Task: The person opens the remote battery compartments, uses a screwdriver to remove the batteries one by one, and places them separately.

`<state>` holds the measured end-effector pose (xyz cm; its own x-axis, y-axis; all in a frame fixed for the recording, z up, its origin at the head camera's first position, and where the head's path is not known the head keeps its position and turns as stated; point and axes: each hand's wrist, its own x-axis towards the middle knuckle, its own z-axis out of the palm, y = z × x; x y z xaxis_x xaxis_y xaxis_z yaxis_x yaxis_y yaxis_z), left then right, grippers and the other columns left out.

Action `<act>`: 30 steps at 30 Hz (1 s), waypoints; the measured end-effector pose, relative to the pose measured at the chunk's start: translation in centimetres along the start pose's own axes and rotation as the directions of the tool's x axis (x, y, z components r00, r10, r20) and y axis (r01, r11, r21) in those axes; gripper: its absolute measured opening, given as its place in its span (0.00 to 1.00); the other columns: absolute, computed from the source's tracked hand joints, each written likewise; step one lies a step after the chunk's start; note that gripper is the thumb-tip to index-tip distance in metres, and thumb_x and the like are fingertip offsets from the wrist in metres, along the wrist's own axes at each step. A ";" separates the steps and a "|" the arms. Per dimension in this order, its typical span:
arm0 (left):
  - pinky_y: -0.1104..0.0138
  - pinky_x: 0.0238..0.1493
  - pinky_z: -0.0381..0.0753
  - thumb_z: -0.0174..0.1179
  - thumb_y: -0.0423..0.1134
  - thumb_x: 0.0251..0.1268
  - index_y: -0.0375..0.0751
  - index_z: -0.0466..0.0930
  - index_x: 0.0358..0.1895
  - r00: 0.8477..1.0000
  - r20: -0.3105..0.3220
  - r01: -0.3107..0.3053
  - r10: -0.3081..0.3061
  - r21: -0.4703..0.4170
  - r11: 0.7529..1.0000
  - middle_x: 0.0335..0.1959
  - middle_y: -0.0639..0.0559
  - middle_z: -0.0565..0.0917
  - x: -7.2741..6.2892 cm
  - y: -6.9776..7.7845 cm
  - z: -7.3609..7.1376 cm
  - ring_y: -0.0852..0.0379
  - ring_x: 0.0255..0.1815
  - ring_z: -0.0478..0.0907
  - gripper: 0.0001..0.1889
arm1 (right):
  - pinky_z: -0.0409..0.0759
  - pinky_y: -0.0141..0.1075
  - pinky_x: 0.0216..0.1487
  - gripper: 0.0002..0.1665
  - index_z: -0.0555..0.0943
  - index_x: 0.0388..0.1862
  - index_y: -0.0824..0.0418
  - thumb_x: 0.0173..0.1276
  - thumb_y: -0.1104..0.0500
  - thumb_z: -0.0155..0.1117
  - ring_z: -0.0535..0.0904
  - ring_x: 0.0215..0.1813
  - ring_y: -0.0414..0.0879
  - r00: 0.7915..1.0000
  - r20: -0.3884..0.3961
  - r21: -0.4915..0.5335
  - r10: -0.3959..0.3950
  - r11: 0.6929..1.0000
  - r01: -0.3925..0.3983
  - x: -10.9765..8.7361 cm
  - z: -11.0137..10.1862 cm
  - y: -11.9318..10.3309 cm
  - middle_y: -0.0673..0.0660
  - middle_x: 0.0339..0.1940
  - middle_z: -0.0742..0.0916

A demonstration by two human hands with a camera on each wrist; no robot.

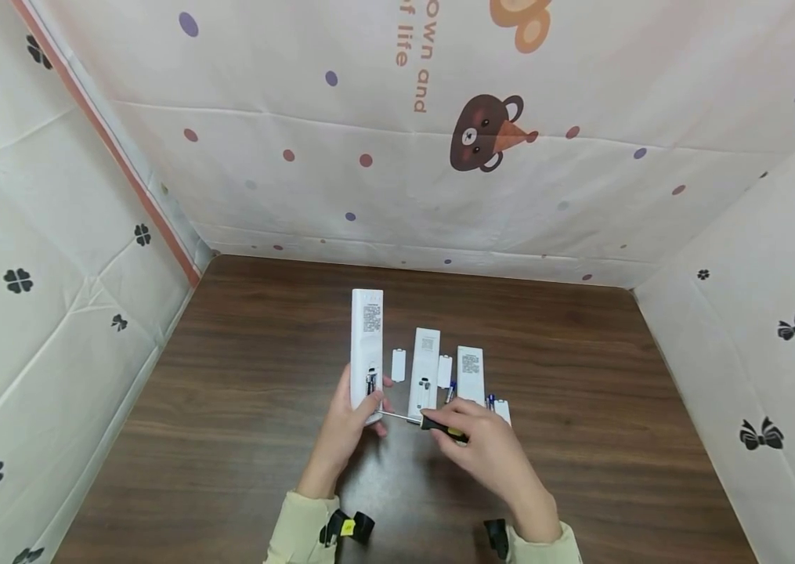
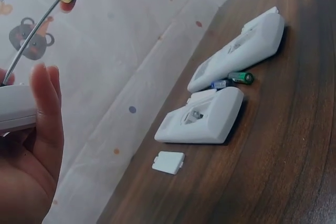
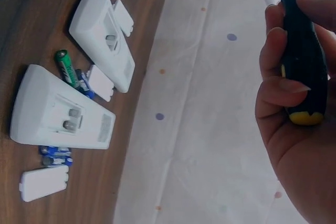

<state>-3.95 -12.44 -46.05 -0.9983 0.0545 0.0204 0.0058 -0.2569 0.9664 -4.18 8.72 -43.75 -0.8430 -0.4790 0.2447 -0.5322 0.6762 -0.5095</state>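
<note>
My left hand [image 1: 341,431] holds a white remote control [image 1: 367,337] up over the table, its back facing me and its battery compartment [image 1: 371,381] uncovered. Something dark and metallic shows inside that compartment. In my right hand [image 1: 492,450] is a screwdriver [image 3: 304,61] with a dark green and yellow handle, gripped by curled fingers and thumb. Its thin metal shaft [image 2: 37,27] reaches across to the remote, the tip at the lower end of the compartment, near my left thumb. The tip itself is hidden in the left wrist view.
Two more white remotes [image 1: 426,352] [image 3: 68,111] lie back-up on the brown wooden table [image 1: 242,376], compartments uncovered. Beside them are small white battery covers [image 1: 399,366], a green battery [image 3: 66,67] and several blue ones [image 3: 56,160]. Patterned cloth [image 1: 263,180] walls the table's back and sides.
</note>
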 end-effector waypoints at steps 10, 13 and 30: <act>0.54 0.16 0.76 0.45 0.20 0.58 0.45 0.50 0.62 0.995 -0.094 -0.016 0.019 0.028 0.999 0.44 0.34 0.70 0.1 -0.5 -0.3 0.46 0.29 0.74 0.30 | 0.66 0.23 0.21 0.13 0.83 0.42 0.48 0.56 0.53 0.64 0.67 0.21 0.29 0.998 0.003 -0.157 -0.060 0.986 0.059 0.6 0.1 -2.3 0.38 0.30 0.82; 0.56 0.15 0.77 0.46 0.20 0.57 0.49 0.48 0.64 0.990 -0.141 0.008 -0.009 -0.006 1.000 0.46 0.32 0.68 0.2 -0.7 -0.4 0.49 0.29 0.74 0.33 | 0.67 0.24 0.21 0.14 0.82 0.43 0.49 0.56 0.54 0.64 0.69 0.22 0.30 0.996 0.003 -0.171 -0.089 0.981 0.088 0.6 0.4 -2.7 0.40 0.31 0.83; 0.64 0.10 0.75 0.52 0.27 0.58 0.48 0.53 0.57 0.968 -0.246 -0.005 -0.050 -0.221 0.975 0.45 0.33 0.67 0.6 -2.8 -1.3 0.53 0.26 0.74 0.26 | 0.73 0.28 0.22 0.15 0.83 0.42 0.53 0.52 0.57 0.68 0.76 0.26 0.32 0.971 -0.152 -0.183 -0.182 0.971 0.153 0.4 2.1 -3.1 0.42 0.30 0.82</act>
<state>-4.65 -12.91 -49.12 -0.9808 -0.1719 -0.0921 -0.0018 -0.4639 0.8859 -2.66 5.25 -43.79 -0.7338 -0.5033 0.4562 -0.6605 0.6857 -0.3059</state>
